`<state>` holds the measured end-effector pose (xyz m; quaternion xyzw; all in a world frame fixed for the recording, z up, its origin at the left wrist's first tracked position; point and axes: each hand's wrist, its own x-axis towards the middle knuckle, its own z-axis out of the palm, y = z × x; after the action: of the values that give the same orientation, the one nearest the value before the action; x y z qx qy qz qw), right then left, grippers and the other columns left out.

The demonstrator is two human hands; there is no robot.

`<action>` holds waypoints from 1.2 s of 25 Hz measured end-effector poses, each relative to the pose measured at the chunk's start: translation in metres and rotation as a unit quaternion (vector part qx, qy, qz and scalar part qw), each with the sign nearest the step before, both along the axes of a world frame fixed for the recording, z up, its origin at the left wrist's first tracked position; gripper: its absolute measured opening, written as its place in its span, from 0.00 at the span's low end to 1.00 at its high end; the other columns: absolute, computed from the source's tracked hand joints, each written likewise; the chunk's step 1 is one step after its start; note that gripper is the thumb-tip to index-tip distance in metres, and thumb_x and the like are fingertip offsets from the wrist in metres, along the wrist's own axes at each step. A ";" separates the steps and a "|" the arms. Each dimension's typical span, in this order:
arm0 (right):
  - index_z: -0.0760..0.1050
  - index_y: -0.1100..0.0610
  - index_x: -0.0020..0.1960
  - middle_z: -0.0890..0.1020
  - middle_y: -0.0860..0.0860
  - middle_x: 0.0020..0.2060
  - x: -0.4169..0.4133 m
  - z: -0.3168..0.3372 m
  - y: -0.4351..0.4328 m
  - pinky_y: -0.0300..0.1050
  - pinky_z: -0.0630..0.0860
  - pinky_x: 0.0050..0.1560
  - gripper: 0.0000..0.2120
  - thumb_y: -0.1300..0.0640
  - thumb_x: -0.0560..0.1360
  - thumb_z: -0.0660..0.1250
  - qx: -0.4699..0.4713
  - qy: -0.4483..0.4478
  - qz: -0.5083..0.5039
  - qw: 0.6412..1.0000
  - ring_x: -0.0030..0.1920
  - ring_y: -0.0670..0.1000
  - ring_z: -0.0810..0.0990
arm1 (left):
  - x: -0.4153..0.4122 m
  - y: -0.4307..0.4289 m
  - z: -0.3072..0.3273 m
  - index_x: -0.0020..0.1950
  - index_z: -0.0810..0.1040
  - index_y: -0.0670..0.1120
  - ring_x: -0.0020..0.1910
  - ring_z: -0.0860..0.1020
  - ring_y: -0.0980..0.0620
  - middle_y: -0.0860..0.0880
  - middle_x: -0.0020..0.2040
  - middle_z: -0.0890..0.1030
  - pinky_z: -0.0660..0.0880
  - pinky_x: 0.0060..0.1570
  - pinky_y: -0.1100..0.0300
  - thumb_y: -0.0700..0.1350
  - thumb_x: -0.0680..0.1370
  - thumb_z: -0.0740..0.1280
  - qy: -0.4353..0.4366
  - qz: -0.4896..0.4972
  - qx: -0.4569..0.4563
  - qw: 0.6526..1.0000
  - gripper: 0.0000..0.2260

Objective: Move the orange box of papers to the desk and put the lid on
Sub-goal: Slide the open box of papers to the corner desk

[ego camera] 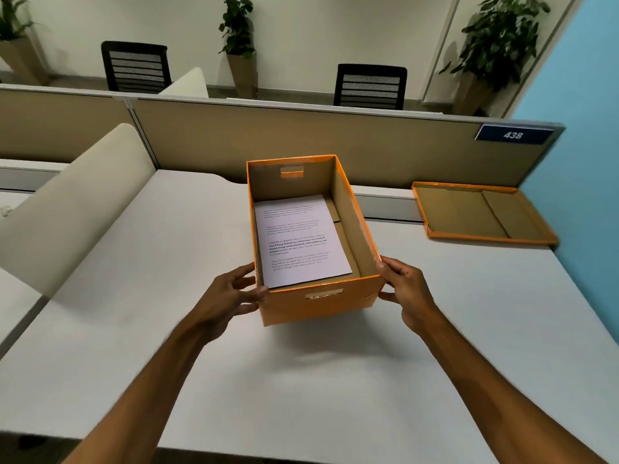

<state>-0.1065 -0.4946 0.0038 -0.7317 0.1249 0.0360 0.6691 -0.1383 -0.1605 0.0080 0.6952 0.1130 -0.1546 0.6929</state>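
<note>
Both hands are on the orange box (318, 304), one at each near corner. The left hand (231, 296) grips the near left corner, thumb hooked over the top edge and fingers curled against the side wall. The right hand (407, 293) clasps the near right corner, thumb up at the rim and fingers wrapped round the outer side. The box is open at the top and tilted a little, its far end toward the partition (301, 142). It hangs over the white desk (335, 396); a soft shadow lies under its near end, though whether the far end touches the desk cannot be told.

Inside the box lies a stack of papers (299, 241), printed text facing up, pushed to the left side of the box, bare cardboard floor showing along the right wall. A handle slot shows in the near wall, another in the far wall.

The lid (482, 212) lies well to the right of the box, upside down on the desk, brown inside facing up, close against the partition and beside the blue wall (576, 162). Above the lid, a dark sign (512, 134) on the partition reads 438. Beyond the partition stand two black chairs (370, 85) and potted plants (502, 41).
</note>
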 end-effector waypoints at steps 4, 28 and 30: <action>0.77 0.53 0.66 0.83 0.36 0.48 -0.064 -0.012 -0.033 0.43 0.81 0.40 0.17 0.53 0.79 0.65 0.016 0.003 -0.004 1.000 0.49 0.44 0.82 | -0.045 -0.028 -0.007 0.74 0.68 0.51 0.53 0.84 0.49 0.46 0.63 0.80 0.81 0.50 0.51 0.39 0.73 0.73 0.011 -0.021 0.018 1.000 0.31; 0.76 0.50 0.66 0.81 0.41 0.52 -0.192 -0.044 -0.041 0.57 0.79 0.56 0.18 0.49 0.77 0.67 -0.011 0.031 -0.063 0.998 0.55 0.49 0.80 | -0.129 -0.052 -0.033 0.75 0.64 0.54 0.66 0.72 0.44 0.46 0.72 0.71 0.75 0.56 0.51 0.41 0.79 0.65 0.030 -0.071 0.057 0.995 0.26; 0.76 0.50 0.66 0.81 0.42 0.52 -0.195 -0.045 -0.041 0.57 0.80 0.56 0.18 0.48 0.78 0.66 -0.023 0.031 -0.065 0.997 0.56 0.50 0.79 | -0.132 -0.052 -0.032 0.76 0.63 0.55 0.67 0.72 0.43 0.46 0.72 0.71 0.74 0.59 0.48 0.44 0.79 0.66 0.022 -0.076 0.068 0.995 0.27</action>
<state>-0.3011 -0.5355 -0.0414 -0.7357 0.1936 0.0122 0.6489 -0.2704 -0.2128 -0.0244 0.7436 0.0853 -0.2145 0.6275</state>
